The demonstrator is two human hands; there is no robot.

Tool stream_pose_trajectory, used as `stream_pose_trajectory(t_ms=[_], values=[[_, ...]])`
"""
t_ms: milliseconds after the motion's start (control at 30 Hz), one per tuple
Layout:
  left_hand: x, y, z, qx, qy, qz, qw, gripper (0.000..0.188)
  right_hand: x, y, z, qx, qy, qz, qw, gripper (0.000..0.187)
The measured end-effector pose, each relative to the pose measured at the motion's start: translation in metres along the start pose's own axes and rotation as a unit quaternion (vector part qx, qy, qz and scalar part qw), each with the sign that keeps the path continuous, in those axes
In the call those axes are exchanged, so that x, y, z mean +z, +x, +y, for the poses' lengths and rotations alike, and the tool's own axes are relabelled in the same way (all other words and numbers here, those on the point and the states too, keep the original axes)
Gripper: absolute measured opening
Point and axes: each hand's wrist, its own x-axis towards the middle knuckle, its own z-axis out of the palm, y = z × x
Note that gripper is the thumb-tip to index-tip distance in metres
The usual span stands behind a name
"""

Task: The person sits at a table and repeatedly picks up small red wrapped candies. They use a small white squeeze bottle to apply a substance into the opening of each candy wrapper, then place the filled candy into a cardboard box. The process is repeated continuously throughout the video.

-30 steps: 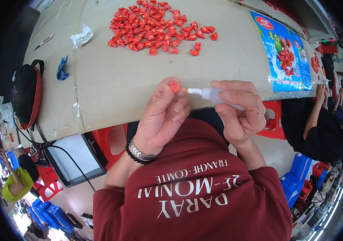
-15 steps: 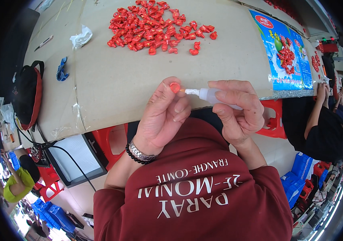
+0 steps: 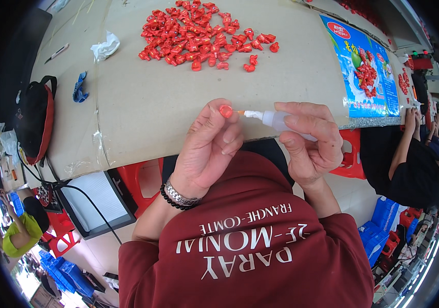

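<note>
Between thumb and fingertips, my left hand (image 3: 208,137) pinches a small red figurine piece (image 3: 225,111) above the near edge of the table. My right hand (image 3: 312,141) grips a translucent squeeze bottle (image 3: 278,120), lying almost level and aimed left. White wrapping surrounds its neck, and a thin orange-tan tip (image 3: 240,112) reaches to the red piece or just short of it; I cannot tell if they touch. Farther back on the table lies a loose heap of similar red pieces (image 3: 188,38), with a few strays along its right side.
The table (image 3: 142,97) is covered in cardboard. On it are a crumpled tissue (image 3: 105,46), a pen (image 3: 56,53), a blue band (image 3: 80,88), a black-and-red bag (image 3: 40,120) and a blue printed sheet (image 3: 355,66) bearing more red pieces. A co-worker (image 3: 404,154) sits at right.
The bottle in my right hand has drawn slightly to the right, away from the red piece. More of its tip shows. My left hand stays nearly in place.
</note>
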Motion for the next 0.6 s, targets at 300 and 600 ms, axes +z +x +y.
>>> stream_pose_trajectory(t_ms=[300, 600], values=[[0.0015, -0.0006, -0.0004, 0.003, 0.009, 0.001, 1.000, 0.016, 0.0027, 0.0007, 0.0047, -0.039, -0.043, 0.002, 0.998, 0.021], [-0.0002, -0.0003, -0.0001, 0.011, -0.002, 0.001, 1.000, 0.015, 0.0038, 0.0010, 0.0023, -0.043, -0.061, -0.003, 0.997, 0.021]])
